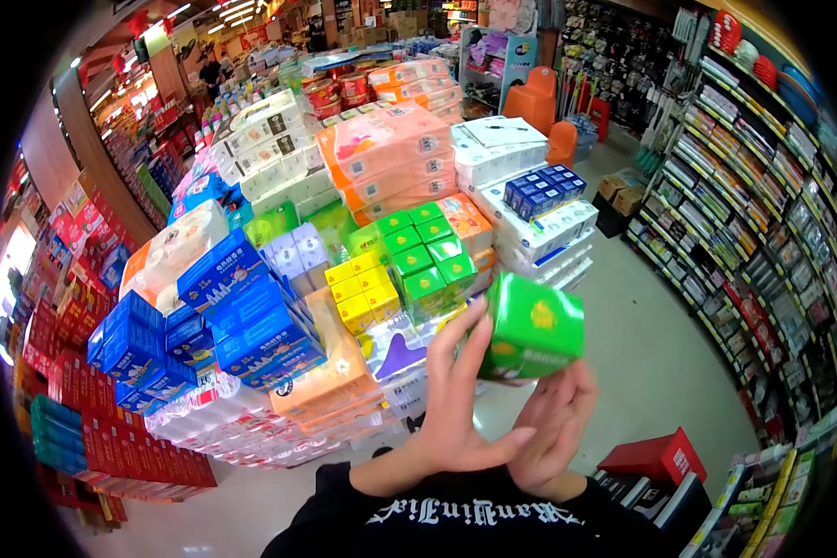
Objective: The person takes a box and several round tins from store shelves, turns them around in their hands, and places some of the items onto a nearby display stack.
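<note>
A glossy green box (pixel 536 327) with a yellow emblem is held up in front of my chest, tilted. My left hand (pixel 456 391) grips its left side, with the fingertips curled over the near edge. Cupped at the lower right, my right hand (pixel 558 428) supports the box from below; part of its fingers is hidden behind it. Just beyond, a wrapped pack of similar green boxes (pixel 425 253) rests on the pile, beside a pack of small yellow boxes (pixel 361 290).
Blue boxes (pixel 268 339) are stacked at the left of the display. Orange tissue packs (pixel 386 149) rise behind, and a dark blue pack (pixel 545 190) lies on white packs. Shelves (pixel 735 205) line the right side. A red box (pixel 656 456) stands low at the right.
</note>
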`<control>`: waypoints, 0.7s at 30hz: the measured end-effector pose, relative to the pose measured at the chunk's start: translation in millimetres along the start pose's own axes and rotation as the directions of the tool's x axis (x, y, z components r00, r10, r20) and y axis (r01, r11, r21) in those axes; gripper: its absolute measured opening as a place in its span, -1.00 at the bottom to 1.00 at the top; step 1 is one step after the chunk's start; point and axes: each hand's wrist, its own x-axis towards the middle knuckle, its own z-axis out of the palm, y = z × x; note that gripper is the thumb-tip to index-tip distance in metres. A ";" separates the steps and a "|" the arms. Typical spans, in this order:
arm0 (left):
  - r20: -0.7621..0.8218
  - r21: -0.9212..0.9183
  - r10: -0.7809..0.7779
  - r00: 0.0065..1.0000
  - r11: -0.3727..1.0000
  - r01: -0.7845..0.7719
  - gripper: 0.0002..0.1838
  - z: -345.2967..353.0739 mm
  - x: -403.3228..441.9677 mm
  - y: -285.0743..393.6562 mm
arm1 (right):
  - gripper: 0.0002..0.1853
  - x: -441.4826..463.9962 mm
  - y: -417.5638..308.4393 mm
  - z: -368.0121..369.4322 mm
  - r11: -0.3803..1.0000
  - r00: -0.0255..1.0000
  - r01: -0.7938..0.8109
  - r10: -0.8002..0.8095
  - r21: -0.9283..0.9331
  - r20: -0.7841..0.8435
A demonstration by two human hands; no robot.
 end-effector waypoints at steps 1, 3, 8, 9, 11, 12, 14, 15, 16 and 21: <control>0.012 0.017 -0.010 1.000 1.000 0.010 -0.01 -5.2 12.3 -7.2 | -0.35 15.4 5.5 3.5 0.999 0.999 0.009 -0.007 -0.045 0.048; 0.006 0.043 -0.022 1.000 0.999 0.022 0.04 -14.2 32.1 -19.5 | -0.34 48.6 16.8 7.6 0.996 0.989 0.013 0.000 -0.087 0.151; -0.048 -0.040 -0.190 0.981 0.981 0.188 -0.01 -18.3 54.7 -71.3 | -0.38 103.7 70.2 28.7 0.989 0.926 -0.079 0.119 -0.123 0.358; -0.047 -0.033 -0.286 0.957 0.958 0.285 -0.03 -16.4 55.3 -85.8 | -0.39 108.4 86.2 33.4 0.978 0.914 -0.156 0.198 -0.141 0.355; -0.058 0.019 -0.419 0.906 0.907 0.421 -0.04 -13.2 56.0 -114.2 | -0.43 116.6 124.4 40.7 0.958 0.890 -0.239 0.281 -0.158 0.359; -0.073 0.029 -0.436 0.897 0.898 0.439 -0.04 -11.4 55.9 -126.6 | -0.43 119.9 142.2 43.5 0.954 0.879 -0.258 0.297 -0.152 0.374; -0.044 0.060 -0.546 0.837 0.835 0.547 0.00 -8.4 53.8 -147.7 | -0.43 124.1 173.0 47.6 0.867 0.809 -0.477 0.496 -0.141 0.314; -0.050 0.005 -0.562 0.825 0.826 0.563 0.03 -8.8 55.1 -157.7 | -0.41 128.1 186.8 46.0 0.818 0.749 -0.561 0.567 -0.128 0.343; -0.074 0.013 -0.580 0.811 0.813 0.582 0.03 -8.1 55.1 -166.2 | -0.41 131.2 195.9 45.7 0.805 0.727 -0.579 0.581 -0.129 0.364; -0.246 -0.230 -0.684 0.686 0.729 0.644 0.01 -1.2 60.7 -201.4 | -0.33 144.4 239.3 55.6 0.669 0.499 -0.684 0.720 -0.291 0.483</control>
